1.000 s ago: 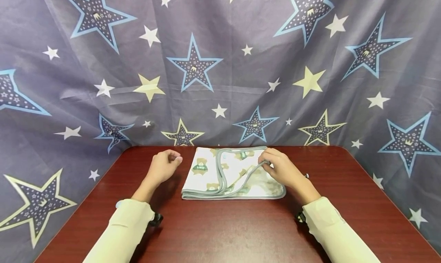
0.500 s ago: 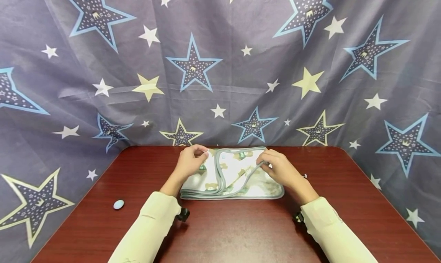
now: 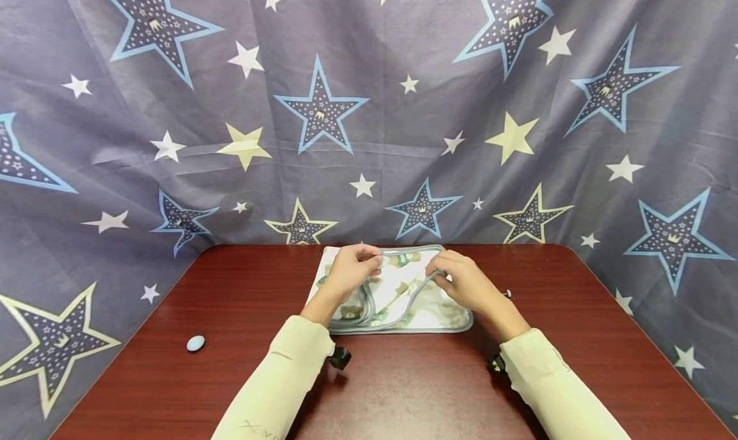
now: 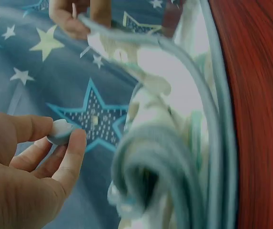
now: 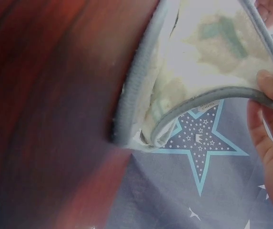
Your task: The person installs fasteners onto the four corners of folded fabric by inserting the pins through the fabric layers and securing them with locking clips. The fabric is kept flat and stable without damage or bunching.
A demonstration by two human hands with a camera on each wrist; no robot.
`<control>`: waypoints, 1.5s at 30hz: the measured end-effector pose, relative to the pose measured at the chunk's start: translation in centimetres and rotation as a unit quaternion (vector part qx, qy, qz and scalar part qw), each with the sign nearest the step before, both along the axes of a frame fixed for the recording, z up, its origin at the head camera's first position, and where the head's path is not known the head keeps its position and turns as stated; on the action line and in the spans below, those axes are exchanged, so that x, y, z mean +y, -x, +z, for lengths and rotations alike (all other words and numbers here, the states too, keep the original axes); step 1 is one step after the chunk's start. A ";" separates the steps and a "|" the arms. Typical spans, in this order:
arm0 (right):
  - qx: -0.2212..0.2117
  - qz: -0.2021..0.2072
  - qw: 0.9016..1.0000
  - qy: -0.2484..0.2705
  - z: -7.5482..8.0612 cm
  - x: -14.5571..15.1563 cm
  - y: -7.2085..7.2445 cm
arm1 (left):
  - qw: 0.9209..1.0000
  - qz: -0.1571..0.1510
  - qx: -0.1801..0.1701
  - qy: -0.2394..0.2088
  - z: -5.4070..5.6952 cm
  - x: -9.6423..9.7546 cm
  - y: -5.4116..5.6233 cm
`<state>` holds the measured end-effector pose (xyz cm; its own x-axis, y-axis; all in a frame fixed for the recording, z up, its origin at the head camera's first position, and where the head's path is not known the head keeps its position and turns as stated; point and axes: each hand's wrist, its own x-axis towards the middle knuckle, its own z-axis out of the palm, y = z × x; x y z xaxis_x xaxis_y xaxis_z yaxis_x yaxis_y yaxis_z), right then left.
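A folded white blanket (image 3: 429, 309) with a bear print and grey-blue edging lies near the back of the table. My right hand (image 3: 461, 277) pinches its raised edge between thumb and fingers; in the right wrist view the fingers (image 5: 269, 88) grip the piped corner. Over the left part of the folds is my left hand (image 3: 353, 268). The left wrist view shows its thumb and fingertips pinching a small round button-like cap (image 4: 61, 132), white on top and grey-blue below. Rolled layers of blanket (image 4: 174, 90) stand just beside that hand.
A pale blue oval cap (image 3: 195, 343) lies on the dark red table (image 3: 398, 389) at the left. A small white pin-like piece (image 3: 507, 293) lies just beyond the right wrist. A star-patterned curtain (image 3: 369, 107) hangs behind the table.
My left hand has moved right, from beside the blanket to over its folded flap, uncovering the pale blue cap on the table. The right hand stays pinching the blanket edge.
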<state>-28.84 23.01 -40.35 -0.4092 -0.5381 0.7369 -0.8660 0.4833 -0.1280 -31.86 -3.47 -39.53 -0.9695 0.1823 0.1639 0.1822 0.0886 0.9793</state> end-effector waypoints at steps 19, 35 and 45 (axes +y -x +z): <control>-0.015 0.012 1.000 0.000 0.4 -0.4 -0.2 | 0.992 -0.044 -0.007 -0.122 -0.8 6.3 -0.2; -0.045 0.036 0.998 0.007 0.3 -0.2 0.0 | 0.994 -0.038 0.064 -0.081 -2.0 7.1 -0.2; -0.052 0.034 0.998 0.027 0.3 -0.1 -0.1 | 0.993 -0.039 0.110 -0.008 -1.9 6.8 -0.5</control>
